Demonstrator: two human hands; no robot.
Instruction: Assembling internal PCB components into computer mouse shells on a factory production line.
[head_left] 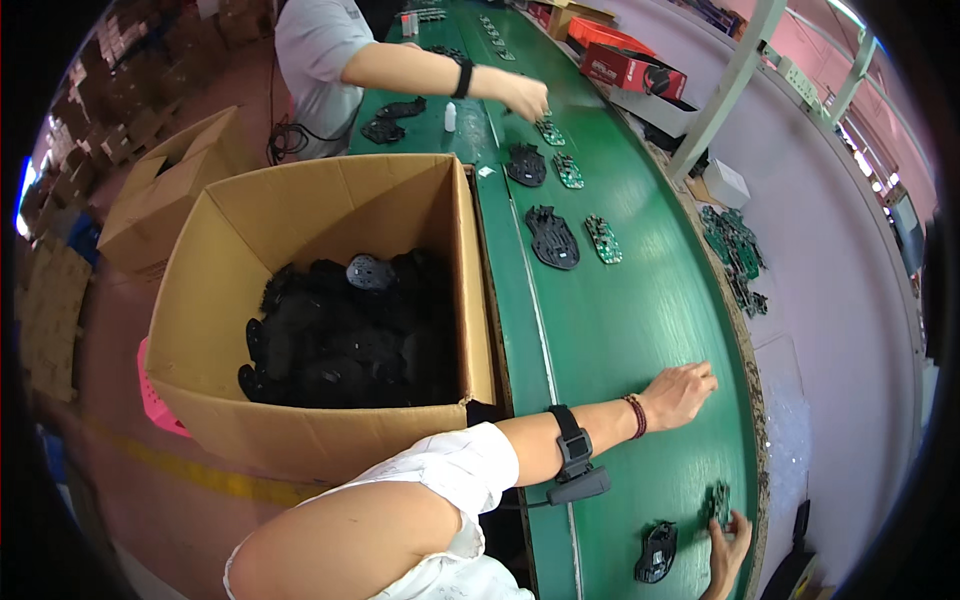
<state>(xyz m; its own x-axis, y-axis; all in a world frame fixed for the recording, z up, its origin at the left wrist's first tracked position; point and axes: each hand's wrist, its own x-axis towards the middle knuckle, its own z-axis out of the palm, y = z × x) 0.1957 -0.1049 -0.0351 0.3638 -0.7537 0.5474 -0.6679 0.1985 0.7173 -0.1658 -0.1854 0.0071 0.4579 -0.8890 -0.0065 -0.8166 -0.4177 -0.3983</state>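
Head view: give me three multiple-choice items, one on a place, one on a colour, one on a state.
1. Where is the cardboard box of black plastic shells?
A. left of the belt
B. on the belt
C. behind the co-worker

2. What colour is the conveyor belt?
A. grey
B. green
C. blue

3. How is the left hand?
A. gripping a shell
B. inside the box
C. open, flat on the belt

Answers: 1 A, the box stands beside the belt's left edge. 2 B, its surface is green. 3 C, fingers spread, holding nothing; the right hand touches a green circuit board.
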